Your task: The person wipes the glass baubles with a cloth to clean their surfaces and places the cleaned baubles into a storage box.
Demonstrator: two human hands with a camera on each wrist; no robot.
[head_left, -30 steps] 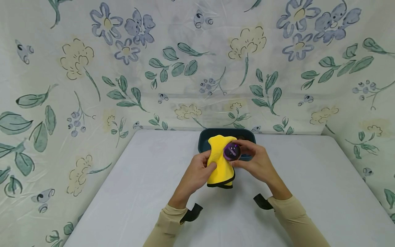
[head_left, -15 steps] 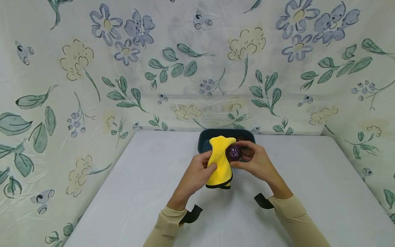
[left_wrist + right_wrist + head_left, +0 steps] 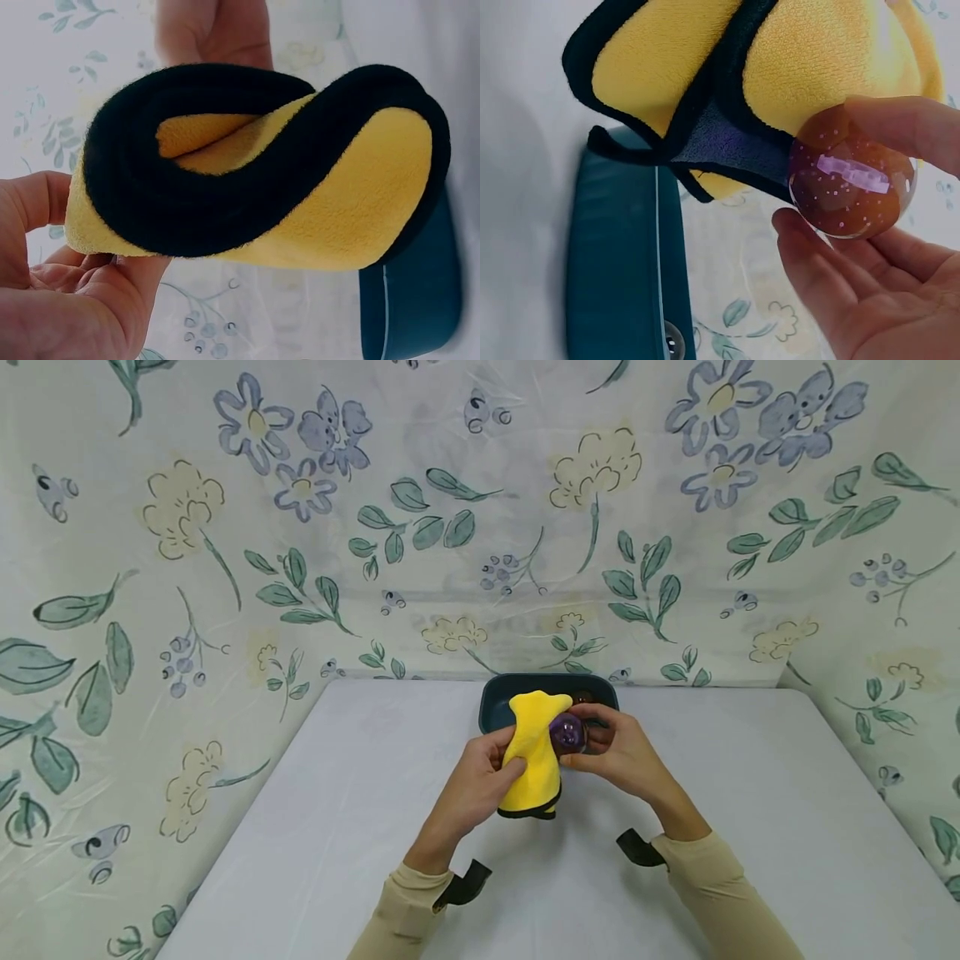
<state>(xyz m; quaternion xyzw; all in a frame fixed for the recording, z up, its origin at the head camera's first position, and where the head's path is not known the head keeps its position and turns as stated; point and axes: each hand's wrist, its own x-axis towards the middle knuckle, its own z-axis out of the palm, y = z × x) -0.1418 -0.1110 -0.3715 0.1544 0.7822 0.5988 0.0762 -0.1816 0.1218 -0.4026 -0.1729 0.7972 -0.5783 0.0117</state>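
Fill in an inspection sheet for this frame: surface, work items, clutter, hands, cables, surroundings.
Surface: white table, bare where visible.
Work items: yellow cloth with black edging; purple transparent ball against the cloth.
Clutter: dark teal tray at the table's far edge, contents unclear.
Hands: left hand grips the cloth; right hand pinches the ball.
Cables: nothing seen.
Surroundings: floral sheet behind and beside the table.
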